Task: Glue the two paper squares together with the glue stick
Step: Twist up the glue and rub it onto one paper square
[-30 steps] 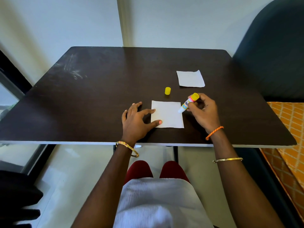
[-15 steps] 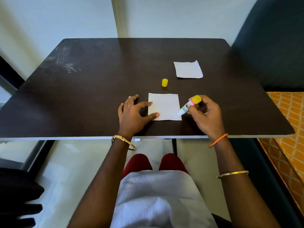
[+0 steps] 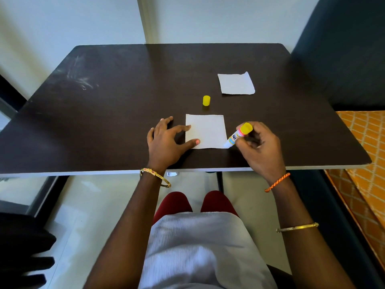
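Observation:
A white paper square (image 3: 208,131) lies flat near the front of the dark table (image 3: 104,113). My left hand (image 3: 166,140) rests beside it, thumb and forefinger pressing on its left edge. My right hand (image 3: 259,147) grips an uncapped glue stick (image 3: 238,135), tilted, its white tip touching the paper's near right corner. The second paper square (image 3: 236,83) lies farther back on the right, one corner curled up. The yellow cap (image 3: 206,100) stands between the two papers.
The table's front edge runs just below my wrists. A dark chair back (image 3: 343,49) stands at the right, with an orange patterned cushion (image 3: 366,155) below it. Pale walls close off the far side.
My right hand has drawn the glue stick's tip down the paper's right edge, from mid-edge to the near right corner. My left hand has stayed on the paper's left edge.

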